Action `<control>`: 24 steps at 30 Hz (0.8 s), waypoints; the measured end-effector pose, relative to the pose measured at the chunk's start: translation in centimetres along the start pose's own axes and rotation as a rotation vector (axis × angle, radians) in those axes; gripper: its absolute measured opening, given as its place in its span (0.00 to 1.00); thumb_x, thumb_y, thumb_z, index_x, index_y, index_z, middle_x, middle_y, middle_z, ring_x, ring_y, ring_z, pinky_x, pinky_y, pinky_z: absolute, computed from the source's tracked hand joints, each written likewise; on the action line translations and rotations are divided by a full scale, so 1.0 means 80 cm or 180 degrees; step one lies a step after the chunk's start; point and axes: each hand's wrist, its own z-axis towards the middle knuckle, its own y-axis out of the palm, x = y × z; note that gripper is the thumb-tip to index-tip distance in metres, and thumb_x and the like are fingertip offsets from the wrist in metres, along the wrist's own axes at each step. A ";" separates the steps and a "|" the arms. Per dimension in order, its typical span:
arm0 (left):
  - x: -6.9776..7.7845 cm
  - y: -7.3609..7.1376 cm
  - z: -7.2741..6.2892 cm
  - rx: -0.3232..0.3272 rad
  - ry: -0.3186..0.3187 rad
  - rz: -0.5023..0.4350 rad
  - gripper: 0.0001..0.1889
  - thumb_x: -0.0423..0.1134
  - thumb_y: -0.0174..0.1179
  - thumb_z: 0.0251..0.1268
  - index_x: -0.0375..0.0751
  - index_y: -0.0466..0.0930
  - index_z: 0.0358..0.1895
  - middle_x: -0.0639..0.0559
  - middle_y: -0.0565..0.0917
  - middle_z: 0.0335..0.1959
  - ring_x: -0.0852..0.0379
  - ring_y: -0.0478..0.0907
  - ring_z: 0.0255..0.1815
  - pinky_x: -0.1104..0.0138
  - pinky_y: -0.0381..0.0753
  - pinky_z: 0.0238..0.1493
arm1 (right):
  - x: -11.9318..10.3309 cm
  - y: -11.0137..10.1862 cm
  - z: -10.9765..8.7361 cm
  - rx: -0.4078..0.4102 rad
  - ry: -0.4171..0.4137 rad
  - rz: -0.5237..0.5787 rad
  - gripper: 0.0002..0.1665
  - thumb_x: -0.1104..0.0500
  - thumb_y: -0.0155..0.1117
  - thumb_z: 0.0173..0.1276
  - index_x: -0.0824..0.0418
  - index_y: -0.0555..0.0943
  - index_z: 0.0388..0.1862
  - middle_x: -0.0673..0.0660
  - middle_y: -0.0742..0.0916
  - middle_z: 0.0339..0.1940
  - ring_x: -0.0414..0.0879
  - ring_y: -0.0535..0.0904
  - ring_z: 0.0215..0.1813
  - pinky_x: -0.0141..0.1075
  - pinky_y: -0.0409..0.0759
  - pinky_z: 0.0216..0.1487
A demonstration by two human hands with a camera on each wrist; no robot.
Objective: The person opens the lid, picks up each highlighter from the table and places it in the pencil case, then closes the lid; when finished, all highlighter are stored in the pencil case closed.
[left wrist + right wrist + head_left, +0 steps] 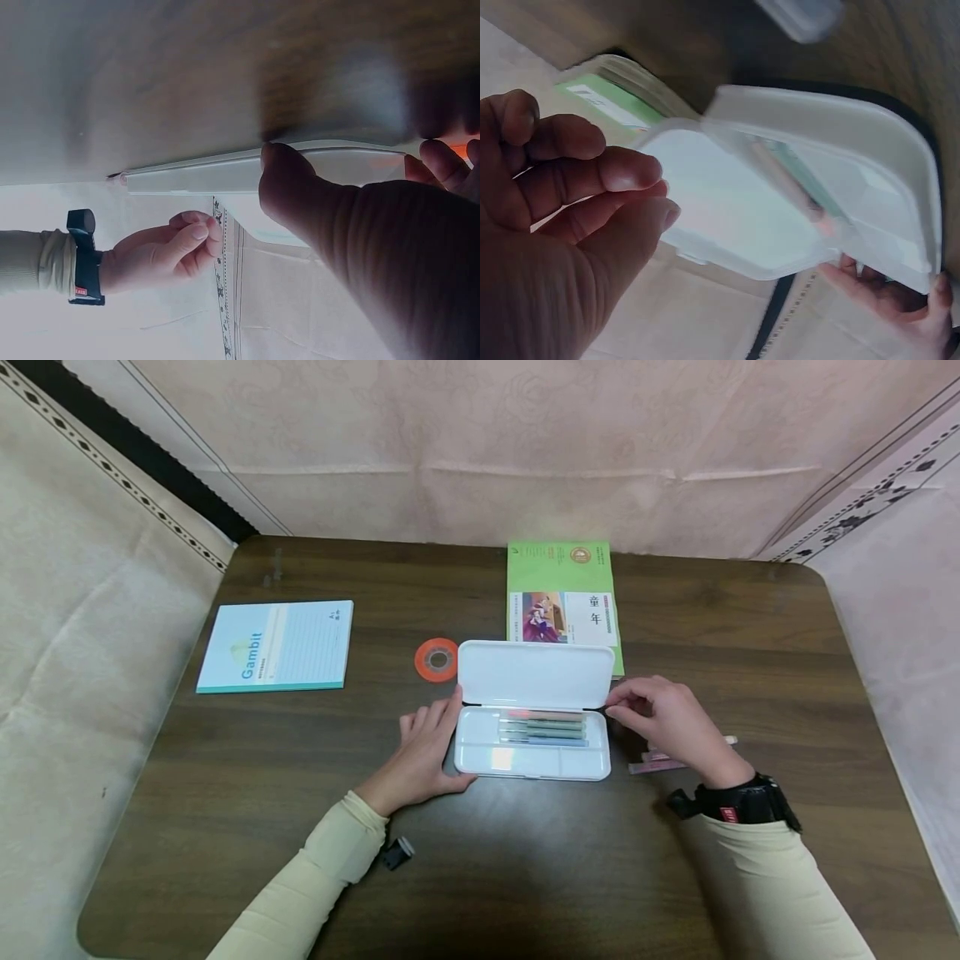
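Note:
A white pencil case [480,758] lies on the table with its lid [536,675] swung back. Several pens [543,727], one pink and others greenish, lie side by side in its rear compartment. My left hand [423,756] grips the left end of the case, thumb at the front edge and forefinger up by the hinge; the thumb [289,176] presses against the case wall. Beside the right end of the hinge is my right hand [667,718], fingers loosely curled. In the right wrist view, nothing shows between its thumb [634,232] and forefinger.
Behind the lid lies a green book [558,568], partly covered by it. An orange tape roll [424,661] sits left of the lid. A light blue notebook [300,647] is at the left. Slim pink items [652,766] lie beneath my right hand. Cloth hangs around the brown table [570,868].

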 end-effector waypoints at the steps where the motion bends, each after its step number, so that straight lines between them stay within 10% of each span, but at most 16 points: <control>1: 0.000 0.000 0.000 -0.0001 -0.0002 0.0005 0.63 0.55 0.74 0.48 0.38 0.40 0.80 0.40 0.65 0.69 0.46 0.63 0.56 0.53 0.53 0.52 | 0.003 -0.003 -0.002 0.0011 0.0007 -0.0004 0.05 0.59 0.68 0.66 0.53 0.86 0.40 0.49 0.85 0.33 0.44 0.74 0.37 0.36 0.75 0.38; 14: -0.001 0.000 0.001 -0.0024 -0.0017 -0.0004 0.63 0.56 0.74 0.49 0.39 0.39 0.80 0.40 0.65 0.69 0.46 0.63 0.57 0.54 0.53 0.52 | 0.059 -0.054 -0.045 0.0404 0.0115 -0.0185 0.06 0.61 0.69 0.65 0.56 0.86 0.42 0.49 0.85 0.33 0.35 0.71 0.33 0.26 0.67 0.35; 24: -0.002 0.001 0.000 0.0002 -0.0012 -0.0013 0.63 0.56 0.74 0.48 0.40 0.39 0.80 0.40 0.65 0.69 0.46 0.63 0.56 0.53 0.53 0.52 | 0.102 -0.075 -0.081 0.0279 0.0676 -0.0175 0.09 0.55 0.66 0.69 0.56 0.85 0.44 0.52 0.85 0.31 0.35 0.71 0.29 0.29 0.67 0.28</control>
